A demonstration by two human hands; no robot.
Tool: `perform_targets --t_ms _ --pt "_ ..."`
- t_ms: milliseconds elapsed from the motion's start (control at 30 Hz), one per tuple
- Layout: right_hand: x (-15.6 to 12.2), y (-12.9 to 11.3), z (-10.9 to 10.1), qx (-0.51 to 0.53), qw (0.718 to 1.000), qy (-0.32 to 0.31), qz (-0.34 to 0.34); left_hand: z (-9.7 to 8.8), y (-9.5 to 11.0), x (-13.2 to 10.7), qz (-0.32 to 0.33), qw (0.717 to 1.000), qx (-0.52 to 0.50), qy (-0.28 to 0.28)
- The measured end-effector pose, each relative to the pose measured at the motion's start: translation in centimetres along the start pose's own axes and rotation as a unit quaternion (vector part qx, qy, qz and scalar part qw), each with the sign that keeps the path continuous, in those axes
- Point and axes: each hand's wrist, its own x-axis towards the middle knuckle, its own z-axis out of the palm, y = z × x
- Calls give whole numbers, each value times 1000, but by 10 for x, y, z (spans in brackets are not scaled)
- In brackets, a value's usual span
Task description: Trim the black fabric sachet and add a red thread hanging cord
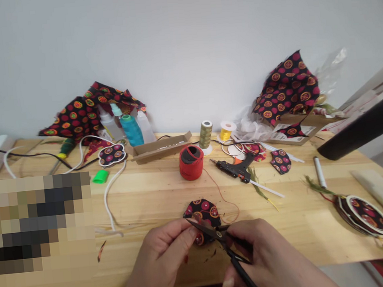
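My right hand (256, 250) grips black-handled scissors (220, 235), their blades pointing up and left and slightly apart. The blade tip reaches the fingertips of my left hand (168, 249), whose thumb and forefinger are pinched together. What they pinch is hidden or too small to make out; a small reddish bit shows beneath them. Just beyond and under the blades is a patterned fabric piece (203, 209), black with red and orange circles, partly covered by my fingers. A thin red thread (231, 221) curves from the red spool (191, 168) toward the scissors.
A black glue gun (236, 168) lies right of the spool. Behind stand an olive thread cone (206, 135), a yellow spool (226, 133) and a teal cone (132, 131). A white cable (107, 201) runs at left. Stacked fabric discs (367, 214) lie at right.
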Motion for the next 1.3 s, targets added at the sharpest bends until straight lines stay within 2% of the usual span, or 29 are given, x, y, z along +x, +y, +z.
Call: perform_targets --t_ms 167,367,867,967,1167,1300 --pt "1 0 0 14 1000 -13 -2 -1 0 2 0 1000 4 3" --pt "0 3 0 25 999 -27 32 -1 5 0 -13 1000 13 -3" --pt "0 11 0 41 999 -16 11 -1 0 3 4 1000 17 3" --pt "-1 12 1 71 997 -28 30 -1 1 4 -6 1000 -6 24" --pt "0 25 -2 147 985 -68 52 0 5 6 -7 981 -138 135" --pt "-1 30 -8 158 983 -92 25 1 9 4 9 977 -165 131"
